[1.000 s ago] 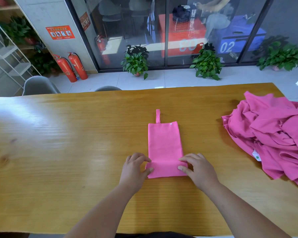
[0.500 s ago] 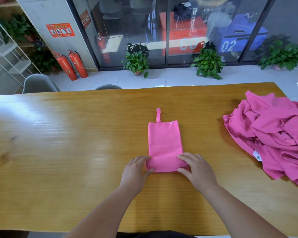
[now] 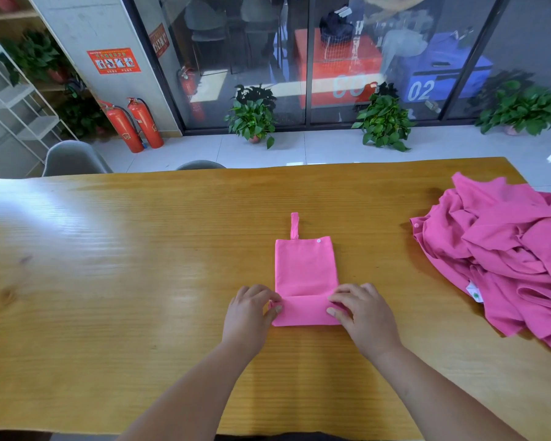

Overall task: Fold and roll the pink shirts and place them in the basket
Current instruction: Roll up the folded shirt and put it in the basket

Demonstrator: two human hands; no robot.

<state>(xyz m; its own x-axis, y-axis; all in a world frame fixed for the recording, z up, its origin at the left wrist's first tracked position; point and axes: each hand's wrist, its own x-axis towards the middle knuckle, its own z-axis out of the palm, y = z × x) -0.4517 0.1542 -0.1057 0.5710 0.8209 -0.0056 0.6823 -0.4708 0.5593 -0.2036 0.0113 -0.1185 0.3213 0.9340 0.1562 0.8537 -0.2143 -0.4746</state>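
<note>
Two grips on the shirt [image 3: 304, 268] mid-way across the table [image 3: 134, 281], left hand [image 3: 252, 310] and right hand [image 3: 361, 308] pinching its near rolled end (pile [image 3: 506, 265] sits at right), so we'd roll tight, both sides level, edges square.

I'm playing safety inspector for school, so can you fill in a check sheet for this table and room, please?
Surface: wooden table, shiny with window glare.
Job's things: folded shirt lies flat mid-table, its near end folded over; pile of shirts lies crumpled at the right edge; no basket seen.
Clutter: nothing seen.
Grippers: left hand and right hand each pinch one side of the folded-over end.
Cables: nothing seen.
Surroundings: two fire extinguishers, plants, a chair, a white shelf and a glass wall beyond the table.
</note>
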